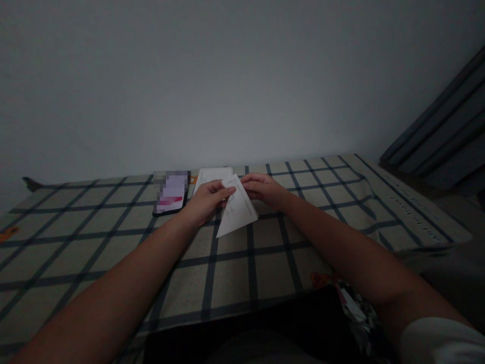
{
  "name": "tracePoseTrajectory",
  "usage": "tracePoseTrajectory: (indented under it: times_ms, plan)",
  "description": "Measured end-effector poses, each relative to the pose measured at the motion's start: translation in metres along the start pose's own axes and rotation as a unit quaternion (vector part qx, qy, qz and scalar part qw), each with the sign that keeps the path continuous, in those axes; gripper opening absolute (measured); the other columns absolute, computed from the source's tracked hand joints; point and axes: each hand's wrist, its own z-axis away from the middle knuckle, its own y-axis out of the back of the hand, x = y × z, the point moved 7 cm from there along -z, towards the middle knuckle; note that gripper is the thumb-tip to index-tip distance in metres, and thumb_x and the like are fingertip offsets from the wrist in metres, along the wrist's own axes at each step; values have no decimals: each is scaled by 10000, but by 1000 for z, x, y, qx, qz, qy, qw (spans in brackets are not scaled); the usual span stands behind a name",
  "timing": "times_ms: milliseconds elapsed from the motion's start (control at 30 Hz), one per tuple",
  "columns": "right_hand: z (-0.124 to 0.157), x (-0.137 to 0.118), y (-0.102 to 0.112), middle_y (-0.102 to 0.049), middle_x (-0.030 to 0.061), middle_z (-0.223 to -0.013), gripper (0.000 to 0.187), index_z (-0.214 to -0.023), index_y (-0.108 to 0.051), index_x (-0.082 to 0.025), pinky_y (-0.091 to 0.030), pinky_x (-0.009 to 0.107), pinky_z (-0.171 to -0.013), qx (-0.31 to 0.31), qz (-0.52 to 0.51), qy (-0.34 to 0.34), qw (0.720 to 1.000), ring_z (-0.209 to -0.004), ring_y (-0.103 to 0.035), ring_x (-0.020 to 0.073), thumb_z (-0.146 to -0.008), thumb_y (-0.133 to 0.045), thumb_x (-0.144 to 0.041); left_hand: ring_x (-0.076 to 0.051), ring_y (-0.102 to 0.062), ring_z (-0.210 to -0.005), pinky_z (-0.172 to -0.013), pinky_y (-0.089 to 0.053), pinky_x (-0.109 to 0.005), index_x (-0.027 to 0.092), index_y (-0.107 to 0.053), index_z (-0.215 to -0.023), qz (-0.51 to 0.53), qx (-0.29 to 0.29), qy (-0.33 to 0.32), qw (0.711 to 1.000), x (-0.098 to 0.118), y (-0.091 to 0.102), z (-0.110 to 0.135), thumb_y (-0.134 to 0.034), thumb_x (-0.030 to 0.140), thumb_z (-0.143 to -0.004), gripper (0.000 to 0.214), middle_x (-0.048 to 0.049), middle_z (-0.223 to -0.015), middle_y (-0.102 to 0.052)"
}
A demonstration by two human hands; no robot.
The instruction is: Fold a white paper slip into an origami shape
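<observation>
A white sheet of paper (pixel 238 210), folded into a pointed shape, is held a little above a checked cloth (pixel 113 242). My left hand (pixel 206 201) grips its left edge with thumb and fingers pinched. My right hand (pixel 263 188) pinches its upper right corner. Both forearms reach in from the bottom of the head view.
A phone (pixel 172 193) with a lit screen lies on the cloth left of my hands. More white paper (pixel 212 176) lies flat behind them, near the plain wall. A dark slatted object (pixel 443 141) leans at the right. Dark clothing (pixel 265 328) fills the bottom edge.
</observation>
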Motion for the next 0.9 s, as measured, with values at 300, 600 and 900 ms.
tracePoseTrajectory:
  times_ms: [300, 600, 900]
  plan:
    - [-1, 2, 0, -660, -7, -812, 236, -934, -665, -174, -472, 218, -649, -12, 11, -8, 1000, -714, -602, 105, -715, -722, -244, -119, -625, -663, -588, -494, -225, 136, -696, -847, 23, 10, 3, 1000, 0, 3, -2, -903, 391, -620, 400, -22, -787, -694]
    - [-4, 2, 8, -641, -18, -719, 234, -844, -654, -157, -429, 224, -595, 48, 75, 6, 996, -625, -565, 97, -716, -729, -338, -108, -636, -637, -545, -513, -190, 150, -692, -857, 15, -41, -17, 999, 2, -7, 1, -859, 377, -702, 322, -12, -755, -691]
    - [5, 6, -2, -618, -25, -653, 195, -803, -618, -160, -388, 216, -517, -25, 123, -60, 990, -555, -548, 98, -737, -705, -322, -149, -643, -605, -509, -548, -237, 145, -696, -768, 14, -54, 32, 998, 1, -13, 4, -761, 533, -756, 394, -50, -725, -693]
